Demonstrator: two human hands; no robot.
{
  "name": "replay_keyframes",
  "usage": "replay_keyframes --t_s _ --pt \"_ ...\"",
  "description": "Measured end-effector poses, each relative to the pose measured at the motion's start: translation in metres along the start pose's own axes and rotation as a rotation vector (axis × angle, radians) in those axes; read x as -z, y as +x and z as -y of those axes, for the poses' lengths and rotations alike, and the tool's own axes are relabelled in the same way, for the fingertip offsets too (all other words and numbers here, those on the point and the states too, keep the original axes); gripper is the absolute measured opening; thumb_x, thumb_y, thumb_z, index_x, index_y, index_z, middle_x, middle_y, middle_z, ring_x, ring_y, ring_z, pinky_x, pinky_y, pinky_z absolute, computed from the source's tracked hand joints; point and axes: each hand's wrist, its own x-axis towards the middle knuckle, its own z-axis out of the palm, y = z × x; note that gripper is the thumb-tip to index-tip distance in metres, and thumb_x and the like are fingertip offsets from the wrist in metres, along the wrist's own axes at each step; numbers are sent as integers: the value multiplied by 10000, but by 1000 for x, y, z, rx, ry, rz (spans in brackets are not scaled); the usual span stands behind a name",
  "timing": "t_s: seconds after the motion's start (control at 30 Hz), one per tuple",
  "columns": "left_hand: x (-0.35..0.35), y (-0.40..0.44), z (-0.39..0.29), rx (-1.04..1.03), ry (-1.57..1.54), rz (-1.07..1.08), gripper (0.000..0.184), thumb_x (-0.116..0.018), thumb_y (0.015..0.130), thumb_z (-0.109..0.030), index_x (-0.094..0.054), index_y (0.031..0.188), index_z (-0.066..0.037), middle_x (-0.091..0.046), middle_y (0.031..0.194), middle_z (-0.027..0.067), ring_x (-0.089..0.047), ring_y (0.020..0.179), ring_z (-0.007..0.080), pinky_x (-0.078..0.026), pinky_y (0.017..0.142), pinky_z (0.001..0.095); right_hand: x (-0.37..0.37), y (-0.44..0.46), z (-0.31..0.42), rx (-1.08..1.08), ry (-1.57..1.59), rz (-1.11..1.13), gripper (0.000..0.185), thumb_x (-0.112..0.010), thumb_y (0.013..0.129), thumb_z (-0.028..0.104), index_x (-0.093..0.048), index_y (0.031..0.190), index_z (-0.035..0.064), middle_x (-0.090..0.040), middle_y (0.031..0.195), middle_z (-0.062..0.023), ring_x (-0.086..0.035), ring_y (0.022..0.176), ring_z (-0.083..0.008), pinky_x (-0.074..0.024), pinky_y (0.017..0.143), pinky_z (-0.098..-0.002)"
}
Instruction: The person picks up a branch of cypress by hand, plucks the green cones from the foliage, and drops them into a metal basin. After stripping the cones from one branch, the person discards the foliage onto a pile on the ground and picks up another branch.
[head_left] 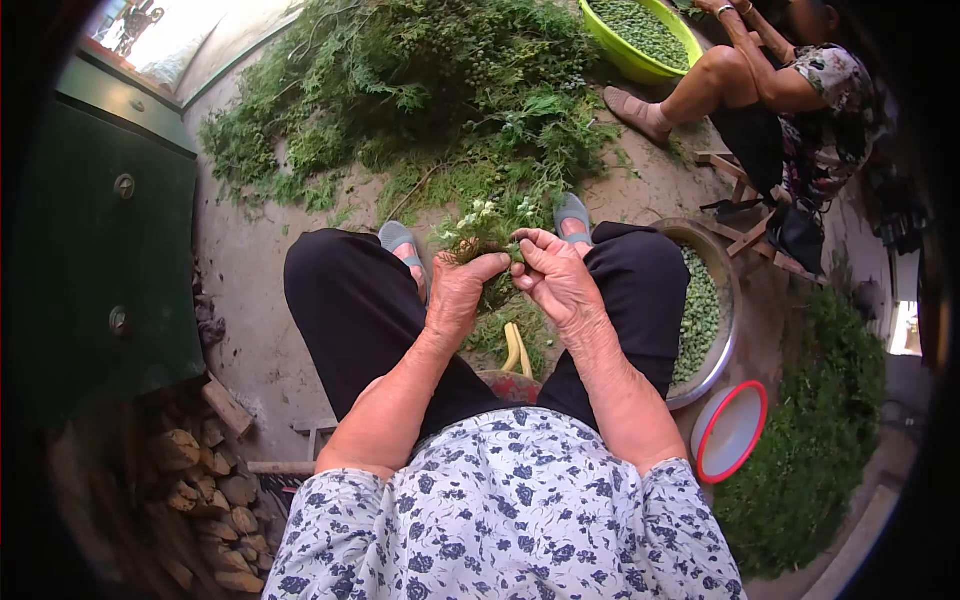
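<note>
My left hand is closed around an evergreen sprig with feathery green leaves and pale, knobbly cones. Just beside it, my right hand pinches a bit of green at the sprig's edge; whether that is a cone or a leaf tip is too small to tell. Both hands meet above the gap between my knees. By my right knee stands a metal basin holding many small green cones. Below my hands, two yellow handles show among loose greenery.
A large heap of cut evergreen branches lies ahead. Beyond it are a lime-green basin of cones and a seated person. To the right lie a red-rimmed white basin and more greenery. Firewood is stacked at left.
</note>
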Motion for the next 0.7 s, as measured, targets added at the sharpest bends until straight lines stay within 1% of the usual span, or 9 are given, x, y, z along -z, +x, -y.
replay_keyframes --t_s 0.13,0.2,0.27,0.3,0.37,0.4,0.47,0.6,0.7 --pt "-2 -1 -3 34 -72 -29 177 -622 711 0 -614 888 -3 -626 816 30 -578 706 107 -467 628 245 -2 -3 -1 0 62 26 121 -541 870 70 -546 976 11 -560 767 -51 -537 614 -128 -412 500 -203" --pt "1 1 -1 46 6 -46 208 -627 709 -4 -604 916 -1 -620 815 27 -577 702 112 -469 632 245 -6 -3 1 17 43 20 125 -540 870 70 -546 979 10 -559 764 -48 -537 616 -123 -413 502 -202" --pt "5 4 2 42 33 6 218 -628 707 -5 -601 923 -1 -617 817 28 -576 710 115 -469 635 247 -9 -4 2 90 -135 -22 126 -527 875 55 -543 980 -12 -562 770 -45 -536 602 -108 -410 483 -195" --pt "5 4 0 39 60 59 229 -628 704 -6 -597 931 -2 -614 819 29 -574 719 118 -469 638 249 -10 -4 2 90 -136 -20 126 -527 875 55 -543 980 -12 -562 770 -45 -536 602 -108 -410 483 -195" --pt "1 -1 -5 13 81 51 219 -626 706 -5 -599 923 0 -613 820 30 -576 721 121 -470 638 249 -10 -5 3 116 -291 -39 130 -525 876 56 -543 982 -19 -560 765 -45 -532 600 -100 -406 478 -186" --pt "-2 -3 -9 -8 101 44 209 -624 708 -4 -600 915 1 -612 821 30 -577 722 124 -470 639 249 -9 -5 4 118 -292 -37 130 -525 876 56 -543 982 -19 -560 765 -45 -532 600 -100 -406 478 -186" --pt "-5 -6 -15 31 42 28 210 -620 710 -1 -599 919 3 -615 826 34 -578 721 127 -470 640 249 -6 -5 3 -18 -41 20 130 -542 872 82 -552 973 1 -556 748 -38 -527 593 -100 -401 474 -201" --pt "2 -2 -10 167 -66 6 261 -629 704 -16 -583 959 7 -618 833 44 -588 724 139 -474 647 259 -4 -4 0 -35 69 59 140 -535 875 73 -543 973 -27 -546 746 -45 -523 586 -109 -405 480 -204" --pt "-6 -5 -9 78 -114 7 276 -637 692 -44 -576 958 -3 -612 812 47 -589 737 147 -480 658 281 -7 -5 -2 20 52 38 152 -528 882 97 -541 1000 2 -545 740 -38 -534 608 -109 -396 485 -203"
